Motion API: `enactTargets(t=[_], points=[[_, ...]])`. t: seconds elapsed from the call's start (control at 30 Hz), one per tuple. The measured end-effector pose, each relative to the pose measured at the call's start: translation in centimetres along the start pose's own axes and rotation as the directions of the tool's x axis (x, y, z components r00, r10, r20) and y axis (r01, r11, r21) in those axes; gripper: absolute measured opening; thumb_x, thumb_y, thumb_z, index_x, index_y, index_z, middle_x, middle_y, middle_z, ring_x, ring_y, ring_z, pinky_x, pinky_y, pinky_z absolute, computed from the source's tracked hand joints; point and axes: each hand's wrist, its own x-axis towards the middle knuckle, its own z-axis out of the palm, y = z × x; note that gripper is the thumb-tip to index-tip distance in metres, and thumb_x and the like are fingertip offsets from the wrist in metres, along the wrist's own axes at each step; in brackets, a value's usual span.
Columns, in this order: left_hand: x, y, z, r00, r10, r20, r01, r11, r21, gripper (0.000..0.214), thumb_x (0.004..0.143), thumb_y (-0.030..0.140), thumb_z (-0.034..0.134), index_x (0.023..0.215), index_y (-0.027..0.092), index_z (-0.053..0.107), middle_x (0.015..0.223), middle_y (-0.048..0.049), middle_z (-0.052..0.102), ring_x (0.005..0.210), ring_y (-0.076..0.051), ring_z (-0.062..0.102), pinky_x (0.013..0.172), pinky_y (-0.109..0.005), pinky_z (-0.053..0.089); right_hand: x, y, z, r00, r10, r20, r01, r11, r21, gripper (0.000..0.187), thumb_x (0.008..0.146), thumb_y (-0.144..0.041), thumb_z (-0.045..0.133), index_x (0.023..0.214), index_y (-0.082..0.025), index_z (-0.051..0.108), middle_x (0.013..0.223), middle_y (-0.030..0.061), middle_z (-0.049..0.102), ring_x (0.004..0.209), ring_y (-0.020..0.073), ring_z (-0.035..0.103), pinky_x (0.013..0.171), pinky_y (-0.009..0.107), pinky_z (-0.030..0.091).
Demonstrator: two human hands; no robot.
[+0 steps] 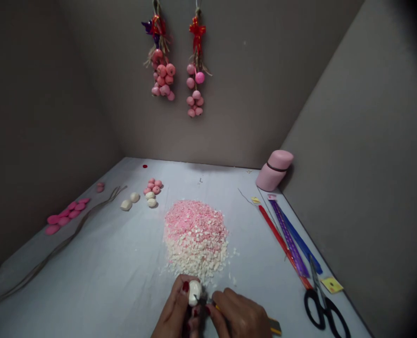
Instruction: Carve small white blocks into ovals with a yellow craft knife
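Observation:
At the bottom edge of the view, my left hand (176, 311) is closed around a small white rounded piece (194, 291), thumb on top. My right hand (239, 315) is closed on a yellow-handled cutter (274, 327), and its blade tip touches the white piece. Just beyond my hands lies a heap of pink and white shavings (196, 237) on the light cloth-covered table (106, 272).
Black scissors (322, 307) and red, purple and blue ribbon strips (289, 237) lie at the right. A pink container (274, 170) lies in the back corner. Small pink and white pieces (151, 191), pink discs (66, 216) and raffia strands (53, 251) sit left. Two bead bunches (162, 70) hang on the wall.

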Motion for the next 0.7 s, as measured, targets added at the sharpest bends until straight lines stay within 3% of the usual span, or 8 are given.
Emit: enactTargets(t=[0.13, 0.37, 0.53, 0.7], points=[[0.0, -0.2, -0.1, 1.000, 0.011, 0.022, -0.012, 0.999, 0.036, 0.047, 0.066, 0.064, 0.071, 0.084, 0.022, 0.057, 0.056, 0.0078, 0.050, 0.045, -0.003, 0.034, 0.045, -0.015, 0.020, -0.2, 0.4, 0.4, 0.999, 0.031, 0.032, -0.033, 0.997, 0.073, 0.044, 0.104, -0.028, 0.028, 0.071, -0.022, 0.057, 0.058, -0.0019, 0.059, 0.046, 0.0128, 0.060, 0.046, 0.025, 0.037], [0.2, -0.5, -0.4, 0.998, 0.029, 0.061, -0.028, 0.999, -0.019, 0.039, 0.069, 0.057, 0.072, 0.084, 0.022, 0.064, 0.058, 0.0062, 0.057, 0.042, -0.001, 0.042, 0.042, -0.013, 0.023, 0.0, 1.2, -0.2, 0.966, 0.248, 0.074, -0.258, 0.944, 0.203, 0.039, 0.104, -0.036, 0.030, 0.077, -0.023, 0.056, 0.064, -0.0026, 0.061, 0.053, 0.0135, 0.062, 0.050, 0.023, 0.039], [0.7, -0.3, -0.6, 0.990, 0.081, 0.120, -0.070, 0.994, -0.089, 0.042, 0.071, 0.046, 0.077, 0.104, 0.022, 0.068, 0.066, -0.0006, 0.071, 0.048, -0.007, 0.059, 0.041, -0.014, 0.039, -0.4, 1.2, 0.3, 0.966, 0.249, 0.067, -0.258, 0.936, 0.238, 0.040, 0.104, -0.038, 0.030, 0.076, -0.023, 0.055, 0.064, -0.0026, 0.061, 0.052, 0.0126, 0.062, 0.051, 0.022, 0.039], [1.3, -0.3, -0.9, 0.988, 0.107, 0.111, -0.091, 0.985, -0.144, 0.030, 0.068, 0.034, 0.083, 0.090, 0.018, 0.070, 0.073, -0.0029, 0.077, 0.051, -0.006, 0.065, 0.043, -0.011, 0.045, -0.5, 1.1, 0.4, 0.973, 0.228, 0.028, -0.228, 0.944, 0.239, 0.041, 0.104, -0.038, 0.028, 0.078, -0.023, 0.055, 0.062, -0.0026, 0.060, 0.050, 0.0117, 0.060, 0.049, 0.021, 0.038]])
